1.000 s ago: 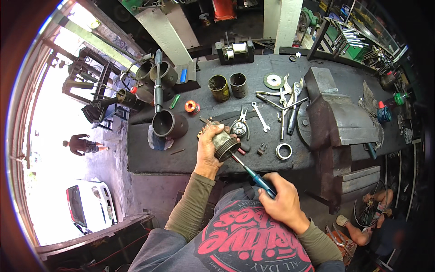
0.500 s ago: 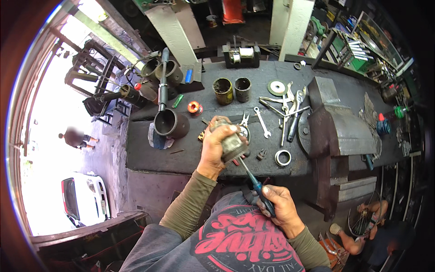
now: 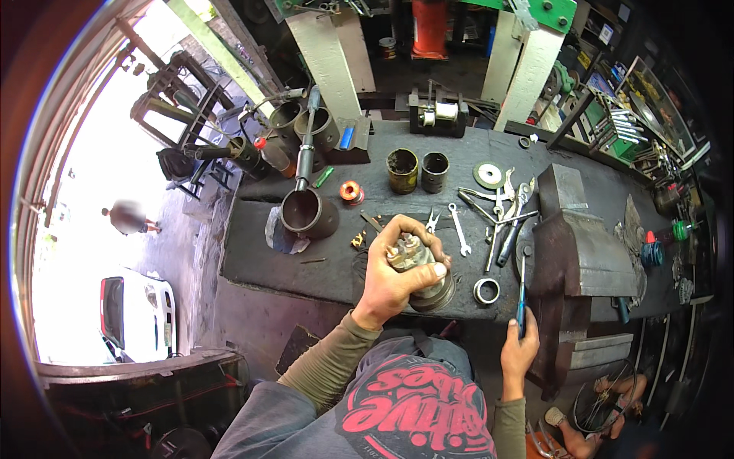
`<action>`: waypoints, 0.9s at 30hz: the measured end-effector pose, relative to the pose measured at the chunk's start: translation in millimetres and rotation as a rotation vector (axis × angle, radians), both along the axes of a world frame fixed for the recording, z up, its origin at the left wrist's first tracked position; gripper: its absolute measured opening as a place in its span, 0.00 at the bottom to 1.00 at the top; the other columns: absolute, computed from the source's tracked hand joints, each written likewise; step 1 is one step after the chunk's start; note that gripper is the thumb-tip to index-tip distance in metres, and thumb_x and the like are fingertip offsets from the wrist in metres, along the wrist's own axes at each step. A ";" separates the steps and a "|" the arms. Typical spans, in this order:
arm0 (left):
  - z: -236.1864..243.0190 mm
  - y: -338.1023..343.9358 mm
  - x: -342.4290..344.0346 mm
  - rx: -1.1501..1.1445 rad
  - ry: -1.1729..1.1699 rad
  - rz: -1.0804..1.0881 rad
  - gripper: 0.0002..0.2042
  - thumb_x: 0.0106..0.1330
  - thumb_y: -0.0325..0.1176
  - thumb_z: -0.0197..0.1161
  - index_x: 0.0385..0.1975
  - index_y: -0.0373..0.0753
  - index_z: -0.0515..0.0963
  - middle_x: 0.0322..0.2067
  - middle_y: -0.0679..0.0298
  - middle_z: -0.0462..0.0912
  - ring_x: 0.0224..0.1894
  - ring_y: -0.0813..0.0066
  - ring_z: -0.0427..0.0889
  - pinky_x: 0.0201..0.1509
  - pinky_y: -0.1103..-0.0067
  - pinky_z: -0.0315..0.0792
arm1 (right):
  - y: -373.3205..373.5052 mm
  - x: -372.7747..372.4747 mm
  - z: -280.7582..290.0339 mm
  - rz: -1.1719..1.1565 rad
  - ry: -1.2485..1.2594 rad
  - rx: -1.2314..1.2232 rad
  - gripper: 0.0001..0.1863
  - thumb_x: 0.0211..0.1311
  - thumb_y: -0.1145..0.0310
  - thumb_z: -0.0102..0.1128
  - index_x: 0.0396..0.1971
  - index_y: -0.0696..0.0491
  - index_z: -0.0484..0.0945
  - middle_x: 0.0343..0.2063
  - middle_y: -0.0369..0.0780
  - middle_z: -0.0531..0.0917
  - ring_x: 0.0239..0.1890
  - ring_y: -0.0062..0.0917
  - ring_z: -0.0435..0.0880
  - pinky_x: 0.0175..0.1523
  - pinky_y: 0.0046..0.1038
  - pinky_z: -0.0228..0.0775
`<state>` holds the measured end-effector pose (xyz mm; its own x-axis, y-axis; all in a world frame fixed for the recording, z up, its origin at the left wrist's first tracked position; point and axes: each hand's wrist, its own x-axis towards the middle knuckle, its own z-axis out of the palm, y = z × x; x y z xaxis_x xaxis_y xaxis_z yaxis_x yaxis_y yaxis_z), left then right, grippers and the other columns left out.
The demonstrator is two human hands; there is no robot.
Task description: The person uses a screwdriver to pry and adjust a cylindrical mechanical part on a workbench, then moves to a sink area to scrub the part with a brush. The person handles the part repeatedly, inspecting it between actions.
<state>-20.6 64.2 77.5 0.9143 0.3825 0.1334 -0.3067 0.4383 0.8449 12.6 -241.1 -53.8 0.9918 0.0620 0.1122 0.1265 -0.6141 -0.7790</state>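
My left hand [image 3: 388,281] is wrapped around a worn metal cylindrical part [image 3: 436,297], its wider rim low over the bench's front edge. Copper-coloured bits show at the part's upper end, between thumb and fingers; my palm hides much of its side. To the right, my right hand [image 3: 521,348] grips a blue-handled screwdriver [image 3: 522,306], its shaft pointing away beside the big vise [image 3: 581,245]. Between the hands, a silver metal ring [image 3: 486,291] lies on the bench. Just beyond the left hand are pliers [image 3: 433,221] and an open-end wrench [image 3: 460,231].
The dark workbench [image 3: 252,256] also bears a large metal sleeve [image 3: 310,216], two smaller cylinders [image 3: 402,171], a solder spool [image 3: 352,193], locking pliers [image 3: 505,200] and a grinding disc [image 3: 488,175]. Another person [image 3: 619,402] sits low at the right by a wheel.
The screwdriver has come away from the metal part and moved right with my right hand, toward the vise. My left hand has turned the part rim-down. The view has shifted.
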 end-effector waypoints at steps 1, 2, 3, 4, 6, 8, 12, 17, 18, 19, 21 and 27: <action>-2.9 -1.0 -0.5 -0.029 0.000 -0.004 0.17 0.58 0.23 0.69 0.43 0.38 0.69 0.33 0.58 0.81 0.37 0.66 0.85 0.52 0.65 0.81 | 7.5 6.9 0.7 -0.005 -0.093 -0.104 0.23 0.70 0.70 0.60 0.62 0.62 0.75 0.45 0.49 0.83 0.50 0.49 0.82 0.58 0.44 0.72; -5.8 -2.6 0.0 -0.116 0.014 -0.008 0.17 0.56 0.24 0.68 0.43 0.38 0.70 0.32 0.56 0.80 0.35 0.65 0.85 0.52 0.62 0.81 | 13.0 12.1 0.1 0.014 -0.088 -0.137 0.24 0.71 0.70 0.57 0.65 0.57 0.74 0.48 0.52 0.81 0.52 0.54 0.79 0.58 0.46 0.70; -6.5 -3.3 -0.6 -0.164 0.028 -0.012 0.15 0.58 0.27 0.66 0.42 0.38 0.70 0.30 0.56 0.80 0.33 0.64 0.84 0.51 0.60 0.81 | 17.4 17.6 -4.5 0.020 -0.079 -0.218 0.25 0.70 0.70 0.58 0.67 0.55 0.73 0.49 0.51 0.78 0.54 0.51 0.77 0.60 0.47 0.68; -6.8 -3.5 -2.1 -0.262 0.011 -0.042 0.13 0.60 0.26 0.64 0.42 0.37 0.71 0.32 0.56 0.79 0.34 0.65 0.84 0.50 0.63 0.82 | 21.4 24.9 -10.4 0.041 -0.094 -0.238 0.26 0.70 0.71 0.59 0.67 0.54 0.72 0.50 0.52 0.77 0.55 0.50 0.75 0.61 0.47 0.66; -7.9 -4.8 -1.9 -0.390 -0.007 -0.108 0.09 0.63 0.30 0.61 0.40 0.37 0.72 0.31 0.58 0.77 0.34 0.65 0.82 0.51 0.63 0.81 | 27.1 40.6 -27.3 0.070 -0.133 -0.256 0.27 0.69 0.72 0.60 0.68 0.53 0.72 0.53 0.52 0.74 0.57 0.50 0.73 0.62 0.47 0.65; -12.0 -6.5 -0.1 -0.597 0.051 -0.122 0.08 0.64 0.33 0.59 0.39 0.38 0.73 0.31 0.60 0.77 0.34 0.65 0.81 0.52 0.62 0.80 | 31.6 57.3 -45.8 0.072 -0.206 -0.276 0.27 0.68 0.73 0.62 0.68 0.53 0.72 0.55 0.54 0.73 0.59 0.51 0.72 0.64 0.47 0.65; -39.4 -6.3 6.6 -0.987 0.143 -0.102 0.14 0.68 0.41 0.55 0.36 0.35 0.76 0.30 0.58 0.79 0.36 0.61 0.82 0.51 0.66 0.81 | 49.1 56.4 -7.0 0.067 -0.195 -0.237 0.27 0.67 0.69 0.64 0.66 0.55 0.73 0.59 0.54 0.73 0.61 0.50 0.72 0.67 0.45 0.65; -50.6 -13.2 -7.4 -1.063 0.366 0.042 0.20 0.73 0.48 0.55 0.39 0.32 0.80 0.39 0.52 0.86 0.43 0.54 0.87 0.51 0.64 0.84 | 96.5 0.8 103.0 0.541 -0.007 0.175 0.42 0.55 0.56 0.79 0.68 0.56 0.71 0.55 0.50 0.78 0.58 0.44 0.79 0.62 0.39 0.72; -45.9 -20.0 -5.6 -1.046 0.393 0.067 0.21 0.74 0.48 0.55 0.40 0.32 0.80 0.40 0.52 0.87 0.43 0.54 0.88 0.51 0.64 0.85 | 102.6 -3.8 115.3 0.615 -0.035 0.179 0.48 0.52 0.53 0.81 0.70 0.58 0.68 0.56 0.50 0.77 0.58 0.45 0.79 0.63 0.40 0.72; -43.9 -25.3 -4.8 -1.030 0.419 0.092 0.21 0.75 0.49 0.54 0.41 0.32 0.81 0.42 0.51 0.87 0.44 0.54 0.88 0.50 0.64 0.85 | 108.3 -6.5 120.7 0.643 -0.067 0.181 0.50 0.50 0.53 0.81 0.70 0.59 0.66 0.55 0.51 0.77 0.58 0.46 0.79 0.62 0.40 0.73; -49.8 -31.9 -9.8 -1.018 0.315 -0.011 0.20 0.76 0.48 0.53 0.46 0.35 0.80 0.45 0.54 0.87 0.48 0.57 0.87 0.56 0.62 0.82 | 114.0 -4.6 122.9 0.600 -0.067 0.197 0.51 0.48 0.55 0.83 0.70 0.59 0.66 0.53 0.51 0.77 0.56 0.45 0.80 0.58 0.40 0.76; -40.9 -70.6 -17.3 -0.841 0.328 -0.043 0.19 0.75 0.44 0.53 0.53 0.35 0.79 0.50 0.55 0.86 0.53 0.59 0.85 0.64 0.61 0.77 | 92.9 4.9 115.5 0.496 -0.036 0.222 0.47 0.45 0.60 0.84 0.65 0.60 0.70 0.49 0.49 0.79 0.49 0.43 0.84 0.51 0.38 0.79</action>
<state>-37.9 -6.4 36.6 0.8727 0.2006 -0.4452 -0.0758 0.9563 0.2824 17.5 -148.2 61.7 0.8450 0.4920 0.2096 0.3883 -0.2950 -0.8731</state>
